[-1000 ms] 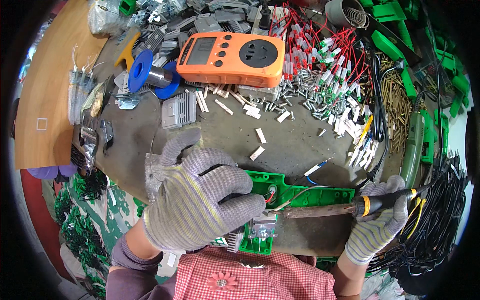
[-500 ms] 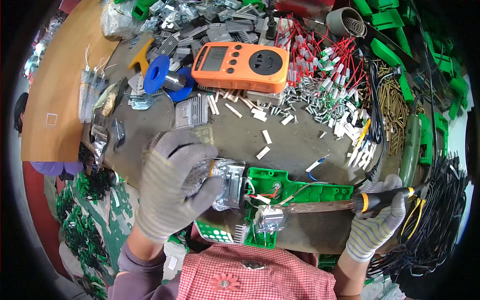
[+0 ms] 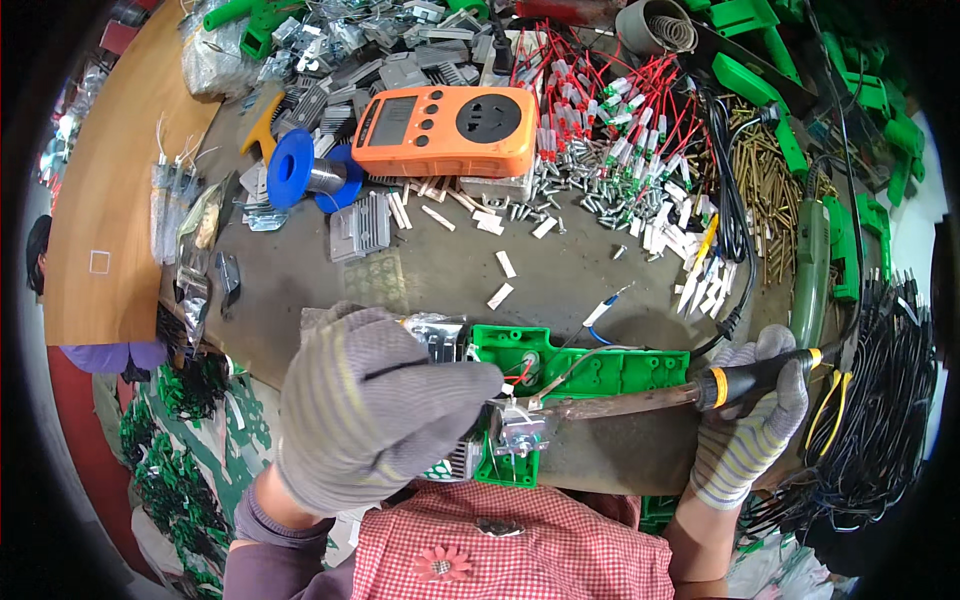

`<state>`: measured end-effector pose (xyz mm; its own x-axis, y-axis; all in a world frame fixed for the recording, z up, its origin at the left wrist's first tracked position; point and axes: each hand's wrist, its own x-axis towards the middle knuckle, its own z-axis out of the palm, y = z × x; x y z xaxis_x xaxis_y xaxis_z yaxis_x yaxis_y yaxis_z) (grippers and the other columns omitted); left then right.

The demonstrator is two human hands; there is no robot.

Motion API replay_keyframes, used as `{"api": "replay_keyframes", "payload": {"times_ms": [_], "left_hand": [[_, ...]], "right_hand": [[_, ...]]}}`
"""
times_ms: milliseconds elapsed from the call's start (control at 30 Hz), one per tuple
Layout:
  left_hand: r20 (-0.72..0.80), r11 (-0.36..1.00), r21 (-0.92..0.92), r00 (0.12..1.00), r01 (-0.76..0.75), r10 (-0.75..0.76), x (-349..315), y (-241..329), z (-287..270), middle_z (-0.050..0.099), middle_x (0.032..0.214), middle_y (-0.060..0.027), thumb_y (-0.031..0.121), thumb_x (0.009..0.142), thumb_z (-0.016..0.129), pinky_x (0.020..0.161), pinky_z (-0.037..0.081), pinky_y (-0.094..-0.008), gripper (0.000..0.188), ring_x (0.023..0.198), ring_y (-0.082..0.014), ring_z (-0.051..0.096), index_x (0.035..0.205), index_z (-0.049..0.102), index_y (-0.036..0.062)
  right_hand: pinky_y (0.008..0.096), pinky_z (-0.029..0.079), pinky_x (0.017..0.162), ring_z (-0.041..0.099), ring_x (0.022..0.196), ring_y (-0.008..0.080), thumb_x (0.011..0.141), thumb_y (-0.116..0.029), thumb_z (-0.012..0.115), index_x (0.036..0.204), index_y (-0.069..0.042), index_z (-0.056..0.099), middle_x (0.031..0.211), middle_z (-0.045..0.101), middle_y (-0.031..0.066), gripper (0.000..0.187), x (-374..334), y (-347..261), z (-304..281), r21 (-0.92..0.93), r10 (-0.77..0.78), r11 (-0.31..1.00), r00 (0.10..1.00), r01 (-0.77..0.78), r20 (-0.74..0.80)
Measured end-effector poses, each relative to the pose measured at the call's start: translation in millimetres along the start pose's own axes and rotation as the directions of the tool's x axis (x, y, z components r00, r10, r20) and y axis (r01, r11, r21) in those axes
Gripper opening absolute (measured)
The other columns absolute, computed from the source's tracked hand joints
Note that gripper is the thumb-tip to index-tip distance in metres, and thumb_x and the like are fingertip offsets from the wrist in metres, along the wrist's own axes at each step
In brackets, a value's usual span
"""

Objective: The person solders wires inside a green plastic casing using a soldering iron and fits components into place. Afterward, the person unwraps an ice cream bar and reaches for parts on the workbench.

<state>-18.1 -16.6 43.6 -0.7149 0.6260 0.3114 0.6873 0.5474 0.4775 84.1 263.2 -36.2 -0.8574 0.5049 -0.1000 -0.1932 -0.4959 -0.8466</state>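
My right hand [image 3: 748, 440] grips the black handle of a soldering iron [image 3: 640, 401], its long brown shaft pointing left. The tip end reaches a small metal-and-clear component [image 3: 520, 430] by the lower leg of an opened green plastic housing [image 3: 645, 371]. My left hand [image 3: 375, 400] is closed, its fingertips together just above that component and beside the short red wires [image 3: 519, 374]. Whatever is pinched there is hidden by the glove. Beyond the left hand shows a shiny metal piece in clear wrap [image 3: 440, 335], mostly covered. Both hands wear grey striped gloves.
An orange meter [image 3: 445, 130] lies at the back beside a blue solder spool [image 3: 290, 168]. Red-wired lamps [image 3: 620, 120], screws and white sleeves pile up behind. Black cables [image 3: 890, 400] heap at the right. A yellow-handled tool [image 3: 264, 120] lies back left.
My left hand has moved right and its spread fingers have closed near the red wires. The soldering iron stays in my right hand. The whole view has shifted slightly.
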Motion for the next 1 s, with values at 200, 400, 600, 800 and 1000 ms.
{"api": "replay_keyframes", "payload": {"times_ms": [200,400,600,800,1000], "left_hand": [[0.115,0.993,0.102,0.993,-0.052,0.04,3.6,-2.1,9.8,0.061,0.081,-0.0043,0.01,0.071,0.076,0.065,0.044,-0.0402,0.02,0.069,-0.0271,0.058,0.09,0.074,0.015],[0.182,0.981,0.179,0.982,-0.078,0.045,8.4,0.2,6.2,0.065,0.091,-0.006,0.012,0.069,0.077,0.07,0.046,-0.0424,0.024,0.077,-0.0293,0.061,0.092,0.073,0.0154],[0.202,0.962,0.241,0.976,-0.127,0.078,9.5,-1.7,8.8,0.065,0.09,-0.0048,0.01,0.062,0.077,0.068,0.047,-0.0431,0.03,0.077,-0.029,0.061,0.091,0.073,0.0177],[0.214,0.94,0.291,0.97,-0.178,0.117,12.2,0.5,9.1,0.062,0.081,-0.0019,0.012,0.058,0.077,0.063,0.045,-0.042,0.031,0.072,-0.0265,0.059,0.087,0.072,0.0192],[0.224,0.933,0.292,0.963,-0.212,0.148,16.0,1.6,14.3,0.054,0.072,0.0012,0.017,0.054,0.075,0.057,0.04,-0.0398,0.03,0.064,-0.0237,0.055,0.084,0.071,0.0195]], "right_hand": [[0.0274,0.05,0.057,0.06,0.067,0.0162,0.092,-0.039,0.063,0.119,-0.003,0.053,0.089,0.064,0.0059,0.045,0.7,0.9,6.4,-0.03,0.025,0.999,0.995,-0.028,-0.094],[0.0282,0.052,0.065,0.063,0.075,0.0171,0.092,-0.036,0.065,0.121,-0.003,0.054,0.095,0.064,0.005,0.046,2.2,-2.7,12.5,-0.047,0.068,0.996,0.994,-0.073,-0.09],[0.0284,0.052,0.068,0.061,0.076,0.0155,0.092,-0.033,0.065,0.119,-0.004,0.055,0.093,0.062,0.0044,0.041,2.7,-5.2,14.7,-0.124,0.073,0.987,0.975,-0.1,-0.209],[0.0254,0.049,0.062,0.058,0.065,0.0126,0.093,-0.034,0.065,0.114,-0.004,0.058,0.085,0.06,0.0038,0.038,4.3,-7.6,21.4,-0.162,0.122,0.974,0.971,-0.157,-0.205],[0.0237,0.045,0.056,0.054,0.057,0.011,0.093,-0.035,0.066,0.114,-0.003,0.059,0.075,0.059,0.0037,0.039,5.7,-4.0,21.5,-0.195,0.095,0.971,0.971,-0.139,-0.219]]}}
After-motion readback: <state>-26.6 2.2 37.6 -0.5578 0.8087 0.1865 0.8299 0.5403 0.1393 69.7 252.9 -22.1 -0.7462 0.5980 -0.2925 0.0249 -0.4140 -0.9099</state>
